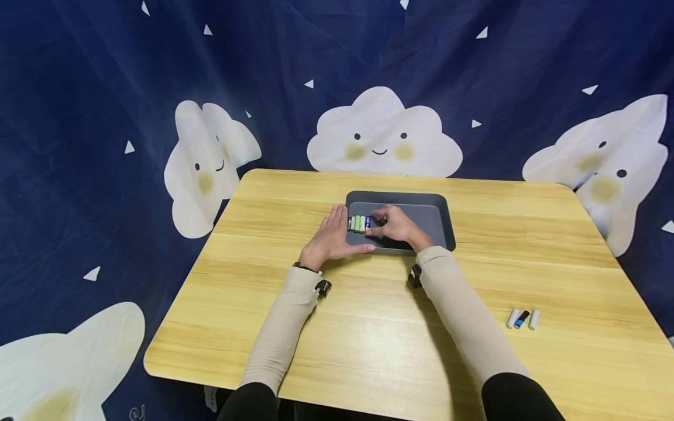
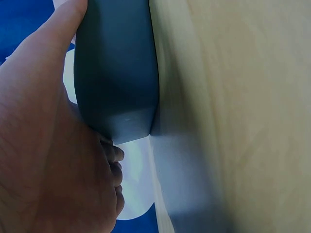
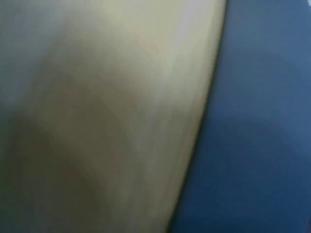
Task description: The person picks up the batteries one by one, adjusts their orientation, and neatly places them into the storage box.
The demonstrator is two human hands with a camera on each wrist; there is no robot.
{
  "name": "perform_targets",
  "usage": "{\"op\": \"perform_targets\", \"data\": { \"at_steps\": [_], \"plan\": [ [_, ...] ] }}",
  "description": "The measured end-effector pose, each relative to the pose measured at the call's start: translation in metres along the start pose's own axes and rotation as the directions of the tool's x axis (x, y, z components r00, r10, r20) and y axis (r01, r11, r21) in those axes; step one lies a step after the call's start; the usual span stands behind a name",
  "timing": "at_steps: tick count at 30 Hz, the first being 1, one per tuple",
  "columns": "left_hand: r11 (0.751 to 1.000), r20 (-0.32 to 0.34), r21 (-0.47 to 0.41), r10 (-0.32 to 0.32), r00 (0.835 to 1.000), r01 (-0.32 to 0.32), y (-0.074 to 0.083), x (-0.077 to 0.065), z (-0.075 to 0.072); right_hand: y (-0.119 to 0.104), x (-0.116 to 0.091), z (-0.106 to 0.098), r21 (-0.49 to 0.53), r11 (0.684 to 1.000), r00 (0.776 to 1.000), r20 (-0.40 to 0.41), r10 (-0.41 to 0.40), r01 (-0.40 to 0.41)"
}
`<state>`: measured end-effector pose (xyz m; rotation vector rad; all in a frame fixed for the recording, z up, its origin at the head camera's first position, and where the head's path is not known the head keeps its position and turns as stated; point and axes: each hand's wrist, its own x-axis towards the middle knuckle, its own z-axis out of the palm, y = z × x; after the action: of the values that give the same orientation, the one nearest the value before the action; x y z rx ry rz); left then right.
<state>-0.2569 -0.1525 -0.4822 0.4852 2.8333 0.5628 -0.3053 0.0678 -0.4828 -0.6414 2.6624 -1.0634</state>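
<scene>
A row of batteries [image 1: 357,224] lies in the gray tray [image 1: 449,227], each pointing away from me. It sits between my left hand [image 1: 333,236], spread wide at the tray's corner, and my right hand [image 1: 397,224], which pinches the blue battery [image 1: 368,223] at the row's right end.

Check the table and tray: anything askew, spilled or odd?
Mildly: on the table, right of the tray, the dark-and-blue battery slants more than the pale batteries on either side. No spill shows.
</scene>
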Motion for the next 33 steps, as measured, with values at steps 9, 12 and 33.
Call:
{"op": "perform_targets", "data": {
  "at_steps": [9,12,33],
  "plan": [
    [1.0,-0.008,-0.005,-0.002,1.0,0.002,0.001,-0.002,-0.001,-0.005,-0.021,-0.032,0.11,0.992,0.996,-0.062,0.064,-0.056],
    [1.0,-0.011,-0.013,-0.003,1.0,0.003,0.001,-0.003,-0.002,-0.008,-0.033,-0.045,0.146,0.988,0.992,-0.1,0.071,-0.056],
    [1.0,0.014,-0.004,-0.012,1.0,0.012,0.002,-0.002,-0.002,0.013,-0.151,-0.118,0.021,0.998,0.905,-0.422,0.058,-0.054]
  ]
}}
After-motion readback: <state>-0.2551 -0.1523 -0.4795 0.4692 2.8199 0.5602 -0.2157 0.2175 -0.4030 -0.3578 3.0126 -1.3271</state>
